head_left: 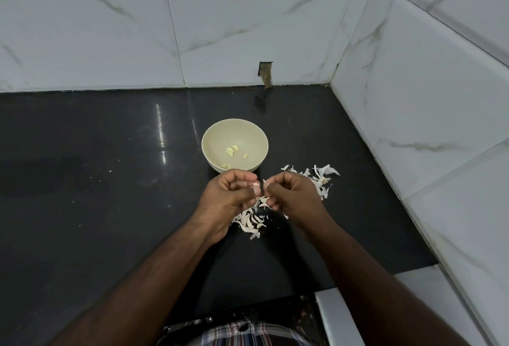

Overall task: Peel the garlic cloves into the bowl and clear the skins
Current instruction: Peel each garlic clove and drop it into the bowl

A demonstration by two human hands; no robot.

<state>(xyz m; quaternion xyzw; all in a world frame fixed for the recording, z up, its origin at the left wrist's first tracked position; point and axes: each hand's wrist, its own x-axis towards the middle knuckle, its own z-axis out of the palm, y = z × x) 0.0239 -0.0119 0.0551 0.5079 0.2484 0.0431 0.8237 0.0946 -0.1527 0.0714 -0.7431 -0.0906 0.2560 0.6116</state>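
No readable text, labels, brands or numbers anywhere in frame. Bowl [234,147] at centre is plain, wall tiles [248,20] across the top show only grey veining, counter [110,180] is bare black.

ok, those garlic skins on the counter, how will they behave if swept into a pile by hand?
The garlic skins look thin, curled and papery, so probably very light and floppy, likely to scatter or lift rather than slide together. They lie on a glossy black counter, so they may skid easily. A few tiny flecks sit apart and could get missed.
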